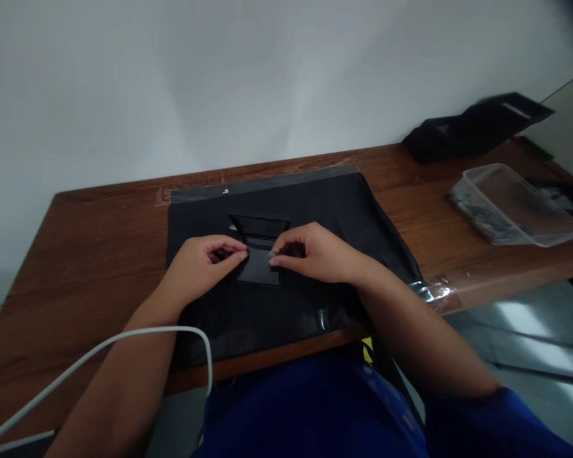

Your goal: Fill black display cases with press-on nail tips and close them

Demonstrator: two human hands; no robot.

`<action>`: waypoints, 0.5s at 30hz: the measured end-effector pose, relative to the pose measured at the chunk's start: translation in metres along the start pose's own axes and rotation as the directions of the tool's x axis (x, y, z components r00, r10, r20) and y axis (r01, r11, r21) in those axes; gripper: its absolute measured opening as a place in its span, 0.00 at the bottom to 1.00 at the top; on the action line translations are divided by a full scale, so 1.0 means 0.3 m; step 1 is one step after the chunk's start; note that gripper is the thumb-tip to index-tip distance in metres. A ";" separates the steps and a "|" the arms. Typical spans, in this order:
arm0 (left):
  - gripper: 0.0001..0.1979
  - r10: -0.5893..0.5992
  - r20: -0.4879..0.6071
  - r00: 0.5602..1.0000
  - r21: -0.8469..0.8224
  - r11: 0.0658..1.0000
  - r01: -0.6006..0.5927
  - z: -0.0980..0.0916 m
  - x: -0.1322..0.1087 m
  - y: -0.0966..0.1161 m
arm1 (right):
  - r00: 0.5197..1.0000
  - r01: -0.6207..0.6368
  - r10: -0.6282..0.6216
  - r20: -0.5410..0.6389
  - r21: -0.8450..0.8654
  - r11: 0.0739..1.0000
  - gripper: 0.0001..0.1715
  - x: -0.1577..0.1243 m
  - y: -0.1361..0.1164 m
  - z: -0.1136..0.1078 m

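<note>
A small black hinged case (258, 270), its flap (260, 226) raised at the back, lies on a black mat (210, 324). From the left, my left hand (209, 262) reaches over the case, thumb and fingertips pinched near its left edge. My right hand (310, 253) does the same near the right edge, with a small greyish bit showing at its fingertips. Whatever lies between the fingers is too small and dark to name. I cannot tell whether the fingertips touch the case itself.
Clear tape holds the mat to a brown wooden table (100, 254). A white cable (138, 331) crosses my left forearm. To the right stand a clear plastic tub (516, 203) with small contents and a black angular object (472, 130). A pale wall (195, 83) rises behind.
</note>
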State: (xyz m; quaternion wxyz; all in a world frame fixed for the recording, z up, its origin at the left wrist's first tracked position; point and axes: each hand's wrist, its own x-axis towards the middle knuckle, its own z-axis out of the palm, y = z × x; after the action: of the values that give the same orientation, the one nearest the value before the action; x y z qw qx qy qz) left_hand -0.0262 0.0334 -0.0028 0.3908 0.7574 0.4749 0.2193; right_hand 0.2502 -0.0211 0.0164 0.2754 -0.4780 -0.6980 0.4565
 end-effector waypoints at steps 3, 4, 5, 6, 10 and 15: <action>0.14 0.010 0.025 1.000 0.022 1.000 -0.011 -0.007 -0.002 0.004 | 1.000 0.006 -0.005 0.005 -0.042 0.999 0.06 -0.001 -0.004 0.010; 0.14 0.021 0.031 0.999 0.026 0.999 -0.022 -0.009 -0.003 0.006 | 1.000 0.006 -0.006 0.005 -0.058 0.998 0.05 -0.002 -0.006 0.013; 0.14 0.040 0.033 0.999 0.034 0.999 -0.041 -0.009 -0.003 0.008 | 1.000 0.007 -0.006 0.005 -0.073 0.997 0.05 -0.002 -0.008 0.016; 0.14 0.065 0.031 0.997 0.045 0.997 -0.067 -0.009 -0.004 0.010 | 1.000 0.006 -0.006 0.005 -0.086 0.996 0.05 -0.002 -0.010 0.018; 0.14 0.140 0.011 0.990 0.111 0.984 -0.141 -0.006 -0.006 0.016 | 1.000 -0.009 0.009 -0.003 -0.138 0.990 0.03 0.001 -0.019 0.019; 0.12 0.109 -0.028 0.994 0.162 0.981 -0.103 0.010 -0.003 0.012 | 0.999 -0.018 0.008 -0.040 -0.246 0.969 0.02 0.005 -0.022 0.021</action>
State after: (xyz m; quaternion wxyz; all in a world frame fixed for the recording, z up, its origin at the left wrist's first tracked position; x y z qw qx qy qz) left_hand -0.0225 0.0304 -0.0018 0.3074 0.8064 0.4572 0.2148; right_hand 0.2416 -0.0231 0.0195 0.2244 -0.5218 -0.7406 0.3590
